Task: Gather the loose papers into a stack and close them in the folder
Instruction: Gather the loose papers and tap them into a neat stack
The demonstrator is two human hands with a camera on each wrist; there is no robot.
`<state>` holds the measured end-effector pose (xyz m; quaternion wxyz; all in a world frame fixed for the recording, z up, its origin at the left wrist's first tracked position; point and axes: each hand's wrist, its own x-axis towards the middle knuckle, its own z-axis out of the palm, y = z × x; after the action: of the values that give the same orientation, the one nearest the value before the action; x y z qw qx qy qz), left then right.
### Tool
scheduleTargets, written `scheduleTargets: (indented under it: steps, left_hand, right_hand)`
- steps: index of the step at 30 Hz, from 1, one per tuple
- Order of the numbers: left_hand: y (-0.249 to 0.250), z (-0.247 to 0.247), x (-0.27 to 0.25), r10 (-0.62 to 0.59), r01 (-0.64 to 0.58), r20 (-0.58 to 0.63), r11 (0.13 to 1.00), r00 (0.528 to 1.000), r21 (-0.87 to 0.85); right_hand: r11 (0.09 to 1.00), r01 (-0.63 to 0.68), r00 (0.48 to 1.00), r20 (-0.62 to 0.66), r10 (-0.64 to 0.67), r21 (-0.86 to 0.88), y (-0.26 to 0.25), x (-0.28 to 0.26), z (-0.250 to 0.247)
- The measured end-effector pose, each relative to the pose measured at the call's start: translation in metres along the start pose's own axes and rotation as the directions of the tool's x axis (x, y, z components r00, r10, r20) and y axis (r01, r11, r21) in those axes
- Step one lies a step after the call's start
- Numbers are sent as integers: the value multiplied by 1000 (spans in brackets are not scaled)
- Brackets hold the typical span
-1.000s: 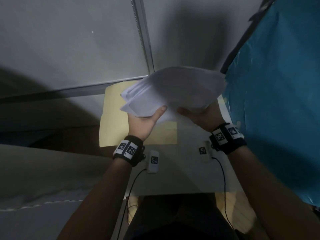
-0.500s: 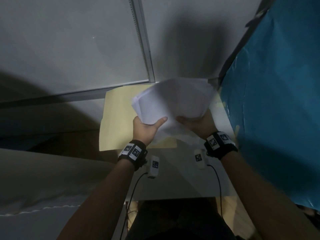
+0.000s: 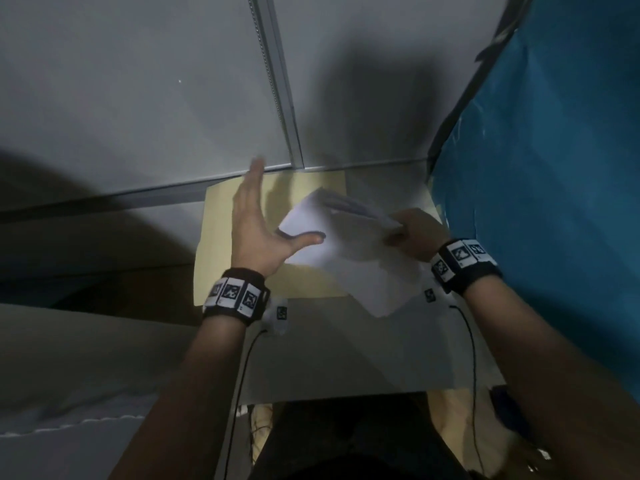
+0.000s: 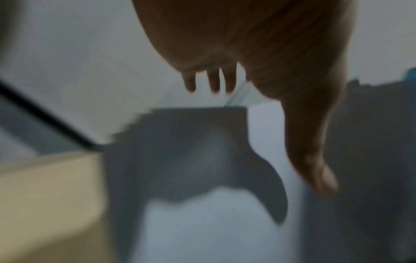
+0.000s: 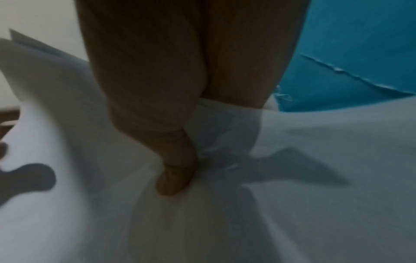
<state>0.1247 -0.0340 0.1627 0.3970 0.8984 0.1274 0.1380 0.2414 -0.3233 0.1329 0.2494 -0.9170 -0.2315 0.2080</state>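
Note:
A loose stack of white papers [image 3: 349, 244] hangs low over the open yellow folder [image 3: 218, 230], which lies flat on the table. My right hand [image 3: 412, 233] grips the papers at their right edge, thumb on top [image 5: 175, 179] pressing into the sheets [image 5: 90, 204]. My left hand [image 3: 256, 230] is off the papers, held up over the folder's left half with straight fingers and the thumb spread toward the sheets. In the left wrist view the straight fingers [image 4: 213, 83] hold nothing, and the folder [image 4: 49, 204] shows at lower left.
A grey partition wall with a metal strip [image 3: 277, 81] stands right behind the folder. A blue panel [image 3: 554, 168] closes off the right side. The pale table top [image 3: 346, 358] runs toward me, with two small tagged devices [image 3: 278, 315] and their cables near my wrists.
My left hand has let go of the papers and lifted away to the left, fingers spread. The right hand has lowered the stack toward the folder and holds it alone.

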Motion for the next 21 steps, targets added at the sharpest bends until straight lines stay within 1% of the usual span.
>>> scheduleTargets:
  steps: [1,2,3,4,5,7,8,9,10,11,12,13,15,16,17,19,21]
  left_hand:
    - [2,-1,6,17,-29,112,994,994,102]
    - [7,-2,12,-46,7,215,984,976,181]
    - [8,1,15,-127,69,275,975,953,209]
    - [5,4,15,-190,146,285,975,939,167]
    - [-2,6,14,-213,196,268,977,940,89]
    - [-22,0,8,-265,287,245,956,933,-60]
    - [-34,-6,5,-285,315,229,943,931,-107]
    - [-45,-13,-1,-312,352,225,921,923,-167]
    - [-55,-17,-6,-344,386,207,896,916,-219]
    - [-62,-19,-10,-371,408,182,877,911,-253]
    - [-66,-17,-14,-416,442,151,856,897,-269]
    - [-69,-14,-19,-442,462,134,843,887,-274]
    - [-70,-4,-27,-476,487,116,815,872,-315]
    - [-74,1,-30,-522,522,99,785,847,-332]
    - [-75,5,-32,-544,533,76,770,836,-352]
    - [-76,10,-35,-527,496,26,781,850,-380]
    - [-69,16,-36,-518,475,8,778,855,-410]
  right_hand:
    - [999,48,998,38,-48,8,-9,-1,-2]
    - [996,88,994,71,-89,16,-18,-2,-3]
    - [993,115,989,87,-117,25,-21,-3,-3]
    - [992,119,987,99,-124,50,-19,-4,-5]
    - [989,108,988,104,-118,98,-13,-5,-7]
    - [980,2,997,75,-17,198,2,-12,-19]
    - [961,-62,998,48,51,268,9,-18,-25]
    - [917,-86,996,13,88,390,15,-26,-29]
    - [844,-66,995,-31,97,532,17,-32,-30]
    - [746,-32,991,-74,108,665,17,-35,-29]
    - [650,-11,986,-98,131,760,12,-36,-27]
    - [593,5,982,-115,148,805,8,-34,-19]
    - [585,20,969,-159,188,811,-3,-25,-3]
    - [597,19,960,-182,214,802,-9,-22,2]
    - [606,17,952,-199,234,795,-12,-19,5]
    - [635,13,937,-232,263,773,-15,-16,9]
    - [674,-11,926,-247,286,739,-11,-16,18]
